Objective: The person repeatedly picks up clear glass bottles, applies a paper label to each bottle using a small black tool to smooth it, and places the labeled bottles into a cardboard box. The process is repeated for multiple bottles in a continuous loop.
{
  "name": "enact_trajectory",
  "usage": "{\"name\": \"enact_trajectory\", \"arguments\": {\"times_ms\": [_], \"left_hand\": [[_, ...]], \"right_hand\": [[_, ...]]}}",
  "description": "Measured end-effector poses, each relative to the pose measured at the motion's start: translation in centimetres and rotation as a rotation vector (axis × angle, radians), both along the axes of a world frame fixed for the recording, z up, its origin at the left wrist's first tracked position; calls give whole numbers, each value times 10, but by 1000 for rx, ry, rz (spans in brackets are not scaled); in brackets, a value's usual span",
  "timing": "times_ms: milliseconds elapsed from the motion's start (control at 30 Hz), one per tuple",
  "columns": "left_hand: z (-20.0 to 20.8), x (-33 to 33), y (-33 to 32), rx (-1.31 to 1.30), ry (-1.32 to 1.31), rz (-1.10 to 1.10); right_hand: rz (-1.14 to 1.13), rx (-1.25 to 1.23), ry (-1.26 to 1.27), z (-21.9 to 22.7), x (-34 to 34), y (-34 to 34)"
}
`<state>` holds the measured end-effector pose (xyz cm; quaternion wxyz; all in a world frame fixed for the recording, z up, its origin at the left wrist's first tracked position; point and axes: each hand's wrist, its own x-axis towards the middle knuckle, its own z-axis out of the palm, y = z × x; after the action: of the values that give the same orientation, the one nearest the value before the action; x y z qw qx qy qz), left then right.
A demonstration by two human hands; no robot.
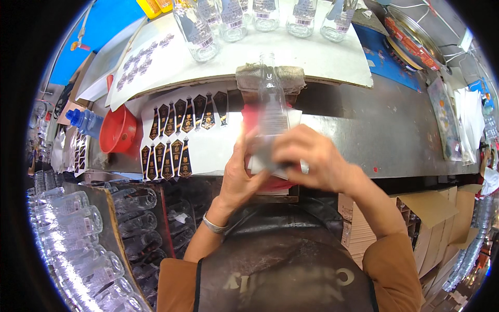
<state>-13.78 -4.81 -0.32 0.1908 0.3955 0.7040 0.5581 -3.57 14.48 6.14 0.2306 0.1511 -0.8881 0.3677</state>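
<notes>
A clear glass bottle (272,106) with small print on its side lies in front of me, its neck pointing away and resting on a folded cloth pad (247,79). Around the near end of the bottle, my left hand (240,174) is closed, thumb and fingers at its sides. My right hand (314,158) is smeared by motion, its fingers bent and pressed together over the bottle's lower body. Whatever they hold is hidden. A blurred dark patch (266,152) shows between the hands. Red and white material (250,118) lies beneath the bottle.
Black tie-shaped decals (187,115) lie in two rows on white paper at left, beside a red funnel (118,130) and a blue-capped bottle (86,122). Several clear bottles (265,15) stand on the raised white board (208,75). Crated bottles (78,218) fill the lower left; cardboard boxes (436,208) stand lower right.
</notes>
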Motion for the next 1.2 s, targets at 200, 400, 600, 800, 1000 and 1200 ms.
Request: {"name": "enact_trajectory", "arguments": {"times_ms": [200, 400, 600, 800, 1000, 1200], "left_hand": [[3, 0, 0, 9, 0, -42], [-10, -4, -4, 0, -7, -53], [5, -4, -7, 3, 30, -74], [21, -44, 35, 80, -467, 40], [18, -35, 67, 100, -457, 43], [45, -1, 25, 174, -61, -175]], "right_hand": [[-310, -209, 102, -10, -15, 45], [-117, -315, -294, -10, 38, 7], [-446, -357, -158, 21, -33, 44], [-548, 128, 248, 33, -69, 64], [-542, -350, -310, 38, -68, 71], [-252, -370, -325, 71, -12, 28]]}}
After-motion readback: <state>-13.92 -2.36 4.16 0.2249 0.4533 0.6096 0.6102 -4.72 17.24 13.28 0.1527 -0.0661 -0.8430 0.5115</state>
